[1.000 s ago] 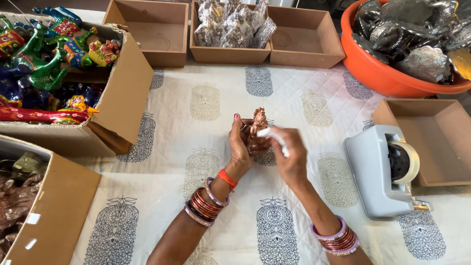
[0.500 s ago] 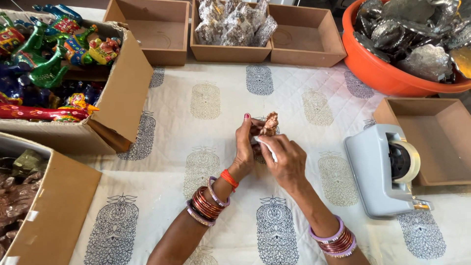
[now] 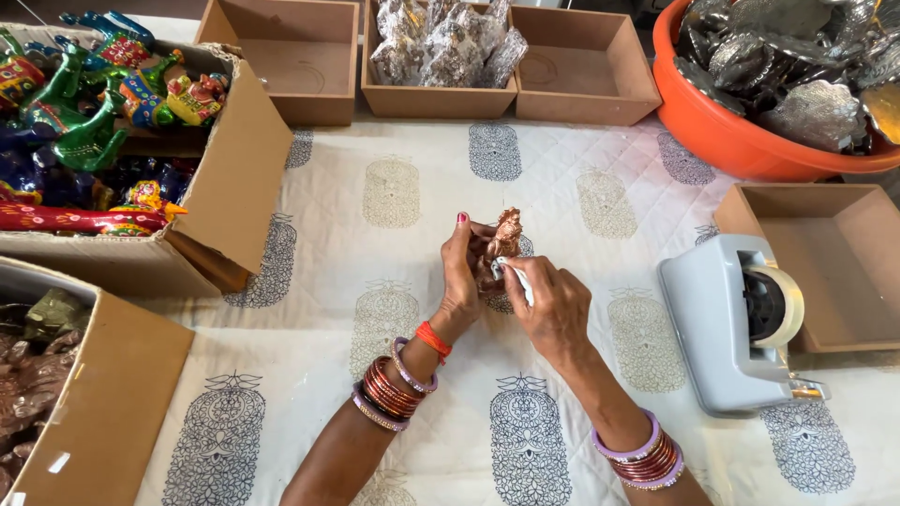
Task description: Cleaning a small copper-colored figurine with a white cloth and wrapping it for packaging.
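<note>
A small copper-brown figurine point(image 3: 505, 236) wrapped in clear film is held upright above the printed cloth at the table's middle. My left hand point(image 3: 461, 276) grips it from the left side, fingers curled round it. My right hand point(image 3: 553, 305) presses against its lower right, thumb and forefinger pinching a pale strip, perhaps tape, on the wrap. Both wrists carry several bangles.
A grey tape dispenser point(image 3: 736, 323) stands right of my hands. Shallow brown boxes point(image 3: 825, 267) sit at right and along the back; the middle one holds wrapped figurines point(image 3: 445, 42). An orange tub point(image 3: 741, 141) of silver pieces is back right. Cardboard boxes of painted toys point(image 3: 103, 122) stand left.
Both hands and the figurine have drifted slightly nearer me and lower. My right hand has closed in from holding the pale strip apart to pressing it against the wrap.
</note>
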